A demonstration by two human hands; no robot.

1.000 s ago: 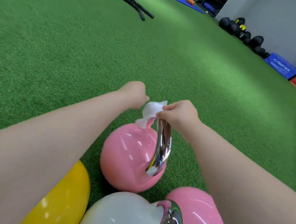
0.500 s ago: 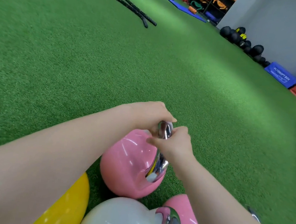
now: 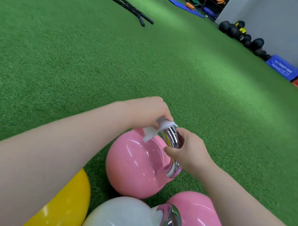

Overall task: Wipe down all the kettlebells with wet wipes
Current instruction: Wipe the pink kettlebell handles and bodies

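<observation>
Your left hand point(image 3: 149, 111) pinches the wet wipe point(image 3: 158, 130) over the top of the chrome handle point(image 3: 171, 138); your right hand point(image 3: 189, 151) curls round that handle lower down. The pink kettlebell point(image 3: 134, 166) sits on green turf point(image 3: 76, 60). Four kettlebells show: two pink, one white, one yellow.

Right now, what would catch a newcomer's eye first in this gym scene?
Two bare arms meet over a glossy pink kettlebell on the green turf: the left hand holds a white wet wipe at its chrome handle, which the right hand grips. Nearer lie yellow, white and pink kettlebells.
</observation>
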